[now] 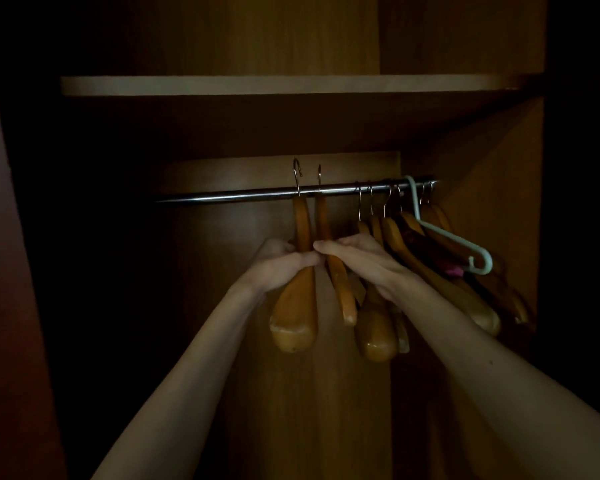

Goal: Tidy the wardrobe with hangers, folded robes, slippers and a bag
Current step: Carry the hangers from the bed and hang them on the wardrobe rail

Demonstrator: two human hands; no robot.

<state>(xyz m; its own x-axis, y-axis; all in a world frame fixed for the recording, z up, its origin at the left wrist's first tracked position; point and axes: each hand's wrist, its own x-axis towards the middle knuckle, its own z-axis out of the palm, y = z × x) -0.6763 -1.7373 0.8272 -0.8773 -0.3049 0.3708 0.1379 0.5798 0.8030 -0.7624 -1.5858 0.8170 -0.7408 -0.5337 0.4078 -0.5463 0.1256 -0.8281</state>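
**Two wooden hangers held up at the rail, hooks not yet seated**

Dim wardrobe interior. Landmark: the chrome rail (pixel 257 195) under the shelf (pixel 278 85).

Left hand (pixel 278 263), fingers curled round the neck of the left wooden hanger (pixel 297 306), below the rail. Its hook (pixel 297 174) stands above the rail, apparently not bearing on it.

Right hand (pixel 357 258) grips the second wooden hanger (pixel 340 289) just beside the first; fingertips of both hands nearly meet. Its hook (pixel 319 178) also rises past the rail.

Toward the rail's right end: a crowded bunch of wooden hangers (pixel 430 258), tilted and overlapping, with a pale plastic hanger (pixel 444 237) hooked over the rail among them.

No robes, slippers or bag in view.

Judgement: step in hand is hanging this pair. To do it well, turn both hooks the same way, lower each until the hook sits on the rail, and keep a gap between them. Release one at a time. The right bunch then wants spreading leftward along the rail
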